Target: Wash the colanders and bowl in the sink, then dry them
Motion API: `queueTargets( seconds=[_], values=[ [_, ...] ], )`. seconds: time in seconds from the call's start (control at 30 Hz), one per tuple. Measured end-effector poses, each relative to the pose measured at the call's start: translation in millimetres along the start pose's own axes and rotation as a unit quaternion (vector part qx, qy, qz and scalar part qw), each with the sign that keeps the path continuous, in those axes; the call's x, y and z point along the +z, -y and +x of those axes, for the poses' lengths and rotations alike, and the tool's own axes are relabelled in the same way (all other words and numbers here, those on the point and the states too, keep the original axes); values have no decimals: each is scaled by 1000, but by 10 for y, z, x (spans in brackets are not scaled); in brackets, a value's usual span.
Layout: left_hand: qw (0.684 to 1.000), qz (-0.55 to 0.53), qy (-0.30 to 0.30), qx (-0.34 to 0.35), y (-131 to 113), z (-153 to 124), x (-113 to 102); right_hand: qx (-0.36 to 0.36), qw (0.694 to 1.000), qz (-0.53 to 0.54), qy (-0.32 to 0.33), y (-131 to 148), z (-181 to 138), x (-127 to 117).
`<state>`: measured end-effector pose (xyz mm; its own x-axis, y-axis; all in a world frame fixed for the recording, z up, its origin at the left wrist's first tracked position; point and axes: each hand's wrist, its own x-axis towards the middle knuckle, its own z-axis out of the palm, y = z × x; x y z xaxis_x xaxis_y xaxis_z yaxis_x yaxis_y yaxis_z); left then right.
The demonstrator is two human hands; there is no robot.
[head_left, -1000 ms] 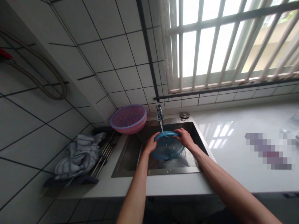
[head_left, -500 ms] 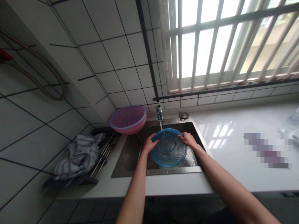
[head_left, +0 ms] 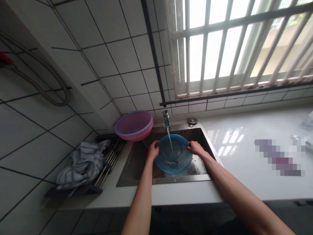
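Note:
A blue plastic colander (head_left: 174,160) is held over the steel sink (head_left: 132,163), its open side facing up toward me. My left hand (head_left: 153,151) grips its left rim and my right hand (head_left: 196,148) grips its right rim, both closed on it. Water runs from the tap (head_left: 166,119) straight into the colander's middle.
A pink colander (head_left: 134,125) sits at the sink's back left corner. A striped cloth (head_left: 81,164) lies on a dish rack (head_left: 107,160) to the left. White counter (head_left: 244,143) stretches to the right. Tiled wall and a barred window (head_left: 232,45) stand behind.
The blue colander went from edge-on under the tap to open side up, and the water stream now falls into its middle. Both hands kept their hold on the rim.

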<state>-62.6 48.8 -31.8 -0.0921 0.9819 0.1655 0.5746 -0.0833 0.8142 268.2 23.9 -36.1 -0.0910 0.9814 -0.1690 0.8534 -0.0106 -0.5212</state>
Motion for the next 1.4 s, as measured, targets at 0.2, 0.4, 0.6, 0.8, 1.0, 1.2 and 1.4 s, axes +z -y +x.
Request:
queueTargets(
  seconds=[0.2, 0.4, 0.6, 0.8, 1.0, 1.2, 1.4],
  values=[
    [993, -76, 79, 44, -62, -58, 116, -48, 997, -34, -53, 146, -44, -50],
    [995, -42, 89, 31, -144, -51, 66, -59, 995, 30, -80, 179, -37, 9],
    [997, -57, 42, 20, -120, -18, 62, -11, 1000, -1, 14, 0, 22, -1],
    [995, -68, 70, 34, -186, -96, 100, -51, 994, -15, -98, 163, -19, -39],
    [997, -46, 56, 38, -209, -66, 57, -91, 987, 28, -129, 278, -47, 10],
    [998, -50, 33, 20, -125, -19, 51, -37, 999, -5, -25, 66, 3, 11],
    [995, -48, 81, 42, -168, -80, 111, -96, 988, -5, -117, 241, -42, -7]
  ],
)
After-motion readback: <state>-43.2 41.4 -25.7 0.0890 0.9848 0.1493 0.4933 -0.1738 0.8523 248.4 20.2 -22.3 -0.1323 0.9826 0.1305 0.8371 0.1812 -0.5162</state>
